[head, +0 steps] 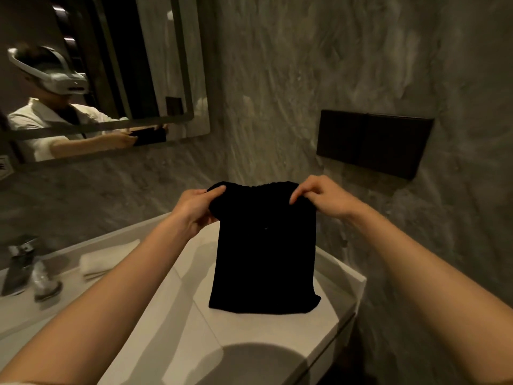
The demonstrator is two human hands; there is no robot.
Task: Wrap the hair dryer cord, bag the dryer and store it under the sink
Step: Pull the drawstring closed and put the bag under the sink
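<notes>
Here we see a white bench nearest us. Over it, a black bag hangs upright, its bottom edge touching the surface. Our left hand and right hand each pinch a top corner in a closed grip. Beyond, a mirror hangs on the wall.
</notes>
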